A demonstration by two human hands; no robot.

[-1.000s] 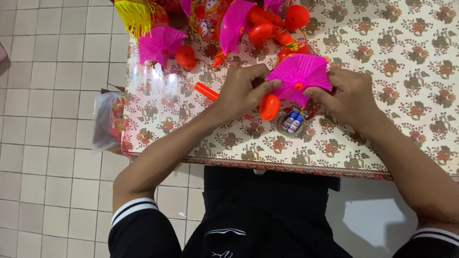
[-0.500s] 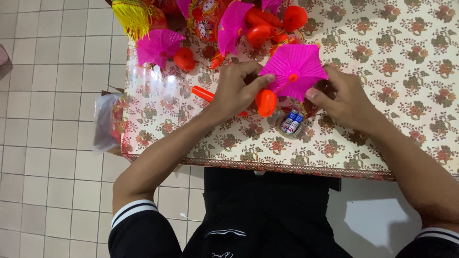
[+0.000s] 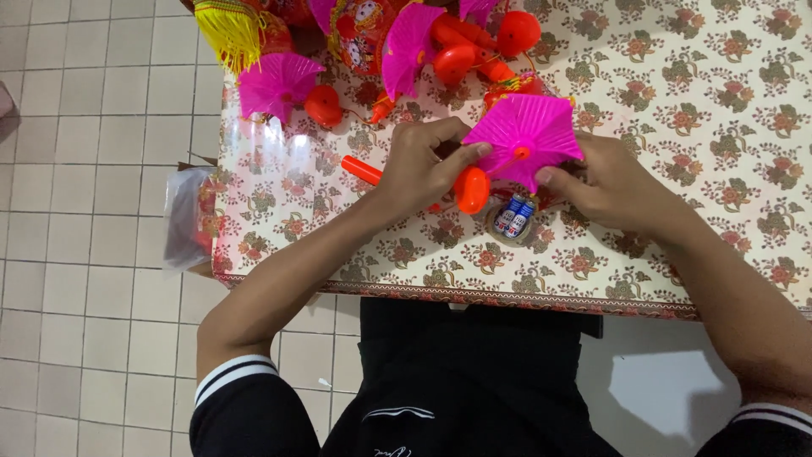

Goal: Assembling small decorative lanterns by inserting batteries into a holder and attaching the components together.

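Head view shows both hands at work over a bench (image 3: 702, 127) with a glossy flowered cover. The left hand (image 3: 423, 165) and the right hand (image 3: 613, 182) hold between them a pink pleated paper fan (image 3: 524, 131), opened almost to a round disc, just above the bench near its front edge. The left grip pinches the fan's left rim, with thumb and fingers pressed together on the paper; the right grip holds the lower right rim, thumb on top. I judge the fan to be very light and thin. Its folds are crisp and will crush or tear easily, so it is better to take it at the rim or at the small orange hub in the middle, with soft pressure. An orange plastic cap (image 3: 471, 189) hangs just under the fan; it looks smooth, hard and rounded. An orange tube (image 3: 362, 170) lies beside the left wrist. Two small blue batteries (image 3: 513, 217) lie under the fan.
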